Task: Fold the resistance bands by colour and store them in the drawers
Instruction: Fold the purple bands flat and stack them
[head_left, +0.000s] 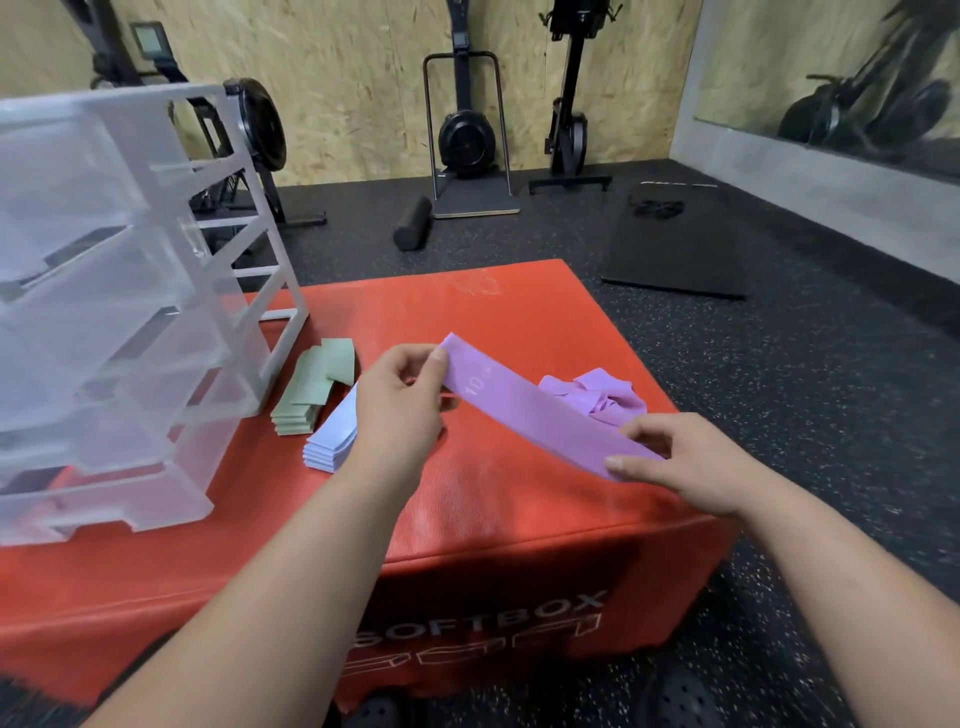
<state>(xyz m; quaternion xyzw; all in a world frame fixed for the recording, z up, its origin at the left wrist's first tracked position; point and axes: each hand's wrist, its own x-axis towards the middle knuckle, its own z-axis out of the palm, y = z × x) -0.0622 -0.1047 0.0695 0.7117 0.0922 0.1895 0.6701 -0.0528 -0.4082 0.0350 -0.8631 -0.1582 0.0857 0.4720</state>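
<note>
Your left hand (402, 400) pinches one end of the purple band (524, 410) and your right hand (680, 462) pinches the other, up above the red box (519, 519). Bring both ends together neatly, edges matching, then press it flat.

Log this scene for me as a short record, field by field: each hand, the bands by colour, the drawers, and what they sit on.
left hand: pinches one end of the purple band
right hand: pinches the other end
purple band: held flat between the hands, above the box
purple pile: unfolded heap on the box, behind the held band
green stack: folded, on the box beside the drawers
blue stack: folded, nearer the person than the green stack
drawers: clear unit standing on the box's left side; contents unclear
</note>
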